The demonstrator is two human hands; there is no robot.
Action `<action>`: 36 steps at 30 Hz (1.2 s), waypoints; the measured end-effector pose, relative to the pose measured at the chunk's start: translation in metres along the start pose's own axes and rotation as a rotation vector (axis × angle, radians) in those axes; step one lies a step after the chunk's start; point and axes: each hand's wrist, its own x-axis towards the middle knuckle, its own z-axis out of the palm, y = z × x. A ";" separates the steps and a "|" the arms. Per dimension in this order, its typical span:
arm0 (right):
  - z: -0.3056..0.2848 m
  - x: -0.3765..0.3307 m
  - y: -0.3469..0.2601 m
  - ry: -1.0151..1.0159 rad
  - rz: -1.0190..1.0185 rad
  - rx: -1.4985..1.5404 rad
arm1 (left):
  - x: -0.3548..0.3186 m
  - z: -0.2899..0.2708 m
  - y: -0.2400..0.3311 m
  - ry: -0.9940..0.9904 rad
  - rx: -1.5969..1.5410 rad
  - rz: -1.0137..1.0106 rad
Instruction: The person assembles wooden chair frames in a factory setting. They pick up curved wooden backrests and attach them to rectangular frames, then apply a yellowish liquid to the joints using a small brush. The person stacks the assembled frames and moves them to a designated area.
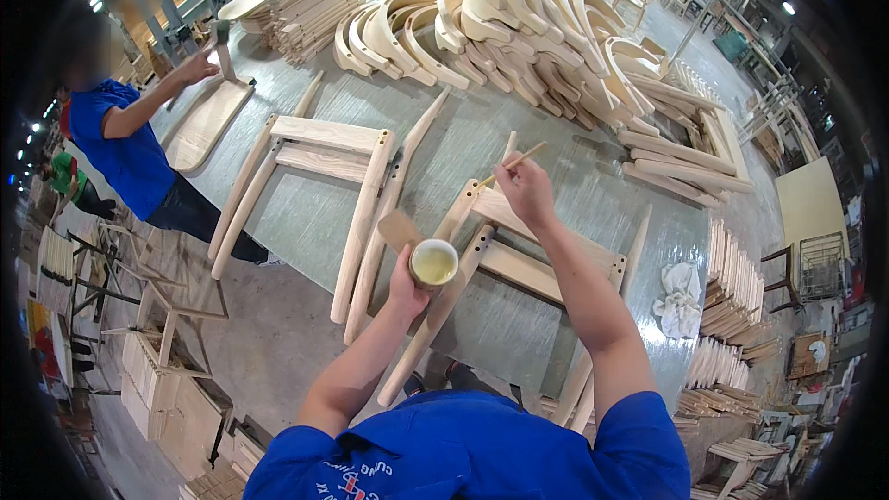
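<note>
My left hand (406, 284) is closed around a white cup (434, 264) holding pale yellow liquid. A flat brown piece with a rounded end (398, 231) sticks out beside the cup; how it is held is hidden. In my right hand (526, 189) is a thin wooden stick (523, 156), pinched between the fingers. Its lower end points down at the holes in the corner of a light wooden chair frame (523, 267), which lies on the table under my arms. To the left lies a second wooden frame (326, 136), with dark holes at its corners.
Curved wooden parts (528, 28) are heaped at the table's (306, 222) far side, with stacked slats (301, 14) to their left. A co-worker in blue (130, 143) stands at the left, holding a hammer (222, 51) over a wooden panel (211, 120). A white cloth (679, 301) lies right.
</note>
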 end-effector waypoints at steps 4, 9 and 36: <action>0.011 0.014 -0.002 -0.080 -0.161 -0.186 | -0.015 -0.023 0.000 -0.034 -0.059 -0.013; 0.020 0.019 0.000 -0.145 -0.175 -0.272 | -0.020 -0.033 0.004 -0.060 -0.120 -0.020; 0.033 0.023 0.034 -0.174 -0.120 -0.293 | -0.026 -0.034 0.001 -0.168 -0.147 -0.035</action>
